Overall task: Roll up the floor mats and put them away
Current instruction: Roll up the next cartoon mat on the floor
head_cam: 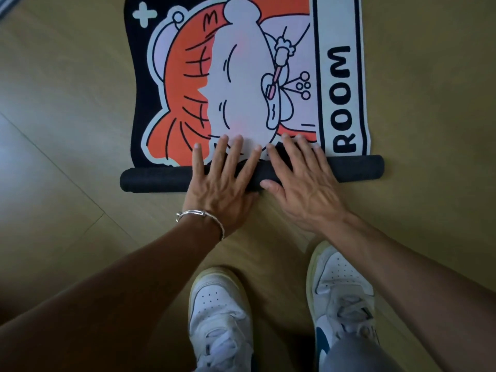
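A floor mat (241,76) with a cartoon figure in orange, white and black and the word "ROOM" lies on the wooden floor, stretching away from me. Its near end is wound into a thin dark roll (155,179) lying crosswise. My left hand (222,181) presses flat on the middle of the roll, fingers straight and spread, a silver bracelet on the wrist. Just to its right, my right hand (300,183) also lies flat over the roll, fingertips reaching onto the printed face of the mat.
Light wooden floor (67,130) surrounds the mat on both sides. My two white sneakers (222,312) stand close behind the roll. A striped edge of something shows at the top left corner (5,6).
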